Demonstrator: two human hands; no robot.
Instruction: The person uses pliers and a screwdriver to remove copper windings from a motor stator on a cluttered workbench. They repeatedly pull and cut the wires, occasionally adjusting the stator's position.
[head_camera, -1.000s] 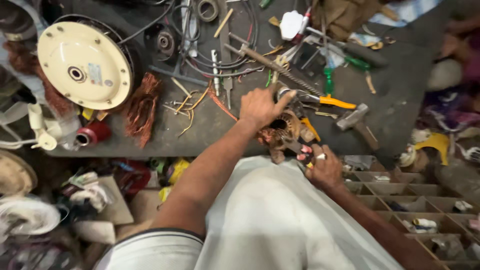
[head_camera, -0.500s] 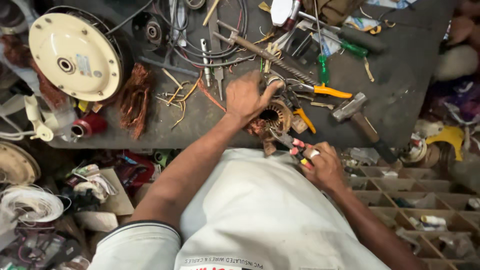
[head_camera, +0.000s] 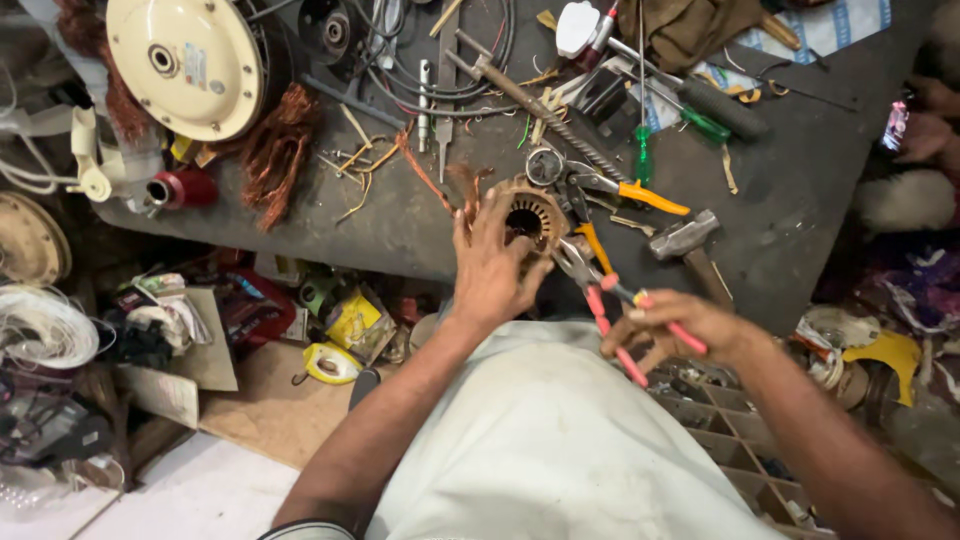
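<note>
A dark workbench (head_camera: 800, 200) spreads beyond both hands. Left of them, cluttered floor (head_camera: 230, 480) (pale tile and cardboard); right of them, a compartment tray (head_camera: 740, 440) sits low.

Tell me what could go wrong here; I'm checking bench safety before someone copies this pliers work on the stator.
1. The left hand grips the stator right beside the pliers tips, so a slip could nick the fingers.
2. The stator sits near the bench edge; a hard pull might tip it off.
3. The right hand holds the pliers near the handle ends, so control may be poor. Loose tools crowd the bench.
</note>
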